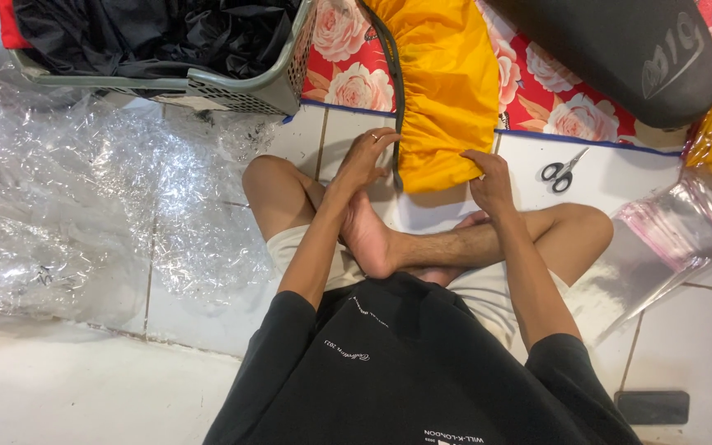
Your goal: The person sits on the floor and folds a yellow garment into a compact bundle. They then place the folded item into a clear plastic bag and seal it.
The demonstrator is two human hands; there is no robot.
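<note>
While 2 hands work, left hand (364, 161) pinching yellow cover (447, 91) edge, right hand (489, 183) fingers curled pressing it, scissors (562, 170) near.

Bright, even light with soft shadows; glare sparkles on the crumpled clear plastic sheeting (84, 206); sharp focus, edges slightly stretched.

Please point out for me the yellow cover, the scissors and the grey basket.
yellow cover (447, 91): head view, middle of the yellow fabric.
scissors (560, 171): head view, where the blades meet the black handles.
grey basket (232, 89): head view, front rim of the basket.
</note>
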